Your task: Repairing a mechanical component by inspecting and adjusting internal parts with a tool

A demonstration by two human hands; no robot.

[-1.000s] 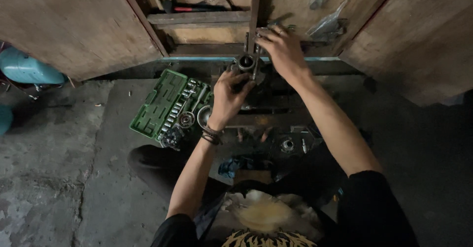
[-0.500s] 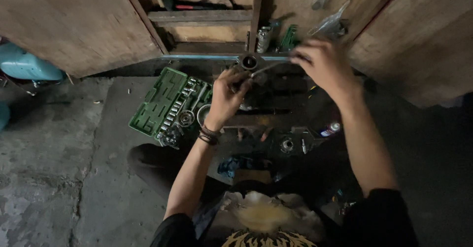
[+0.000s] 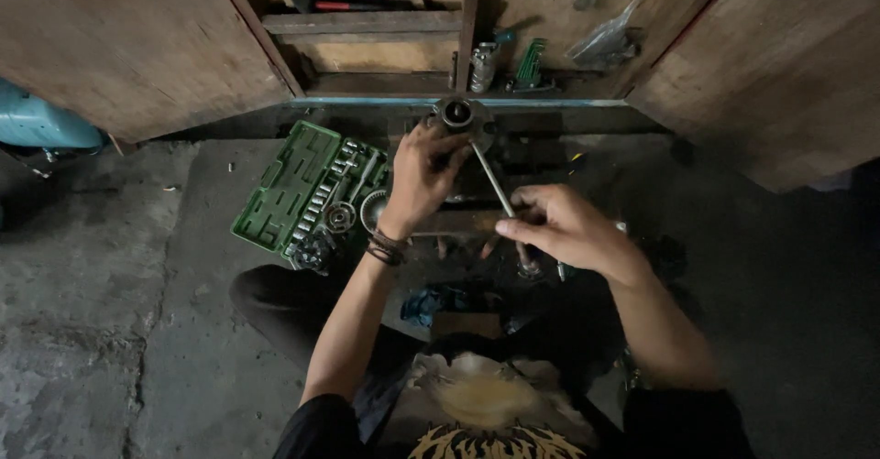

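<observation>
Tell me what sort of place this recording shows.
Likely a home garage or small repair workshop: a green socket set lies open on the concrete floor, tools sit in an open wooden cabinet, and the person's hands work a metal part with a rod.

Bare floor [image 3: 110, 331] left: open passage. Socket case [image 3: 307, 189] blocks left hand [image 3: 422, 180] side; cabinet [image 3: 367, 56] ahead.

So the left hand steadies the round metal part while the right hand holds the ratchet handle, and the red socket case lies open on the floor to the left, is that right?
Nearly: the socket case is green, not red, as the head view shows. The rest stands: the left hand steadies the round metal part, the right hand holds the ratchet handle, and the case lies open on the floor to the left.
</observation>
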